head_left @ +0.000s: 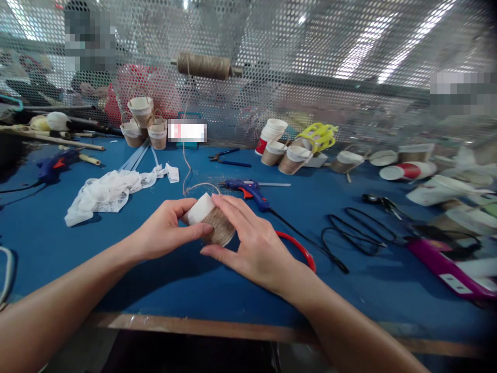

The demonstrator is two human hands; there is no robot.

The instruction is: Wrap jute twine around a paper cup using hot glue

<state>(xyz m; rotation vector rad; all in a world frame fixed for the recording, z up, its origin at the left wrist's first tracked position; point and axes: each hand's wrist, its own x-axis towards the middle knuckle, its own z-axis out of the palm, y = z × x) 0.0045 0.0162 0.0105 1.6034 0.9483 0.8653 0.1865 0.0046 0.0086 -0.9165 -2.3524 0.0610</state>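
Observation:
Between my two hands is a small paper cup (pixel 219 228), tilted on its side, partly wrapped in brown twine with a white band still showing. My left hand (pixel 165 228) is closed on its left side, the thumb pressing on the twine. Around the right side curl the fingers and thumb of my right hand (pixel 254 241). A strand of twine (pixel 187 160) runs from the cup up to a spool (pixel 204 66) on the mesh. Just beyond my hands lies a blue glue gun (pixel 248 187) with a glue stick in its back.
White lace (pixel 106 189) is heaped at left, near a second glue gun (pixel 58 165). Several twine-wrapped cups (pixel 140 106) stand at the back. Pliers (pixel 233 158) lie mid-table. Black cables (pixel 353 233) and a purple power strip (pixel 438 267) occupy the right. Perforated mesh (pixel 272 31) rises behind.

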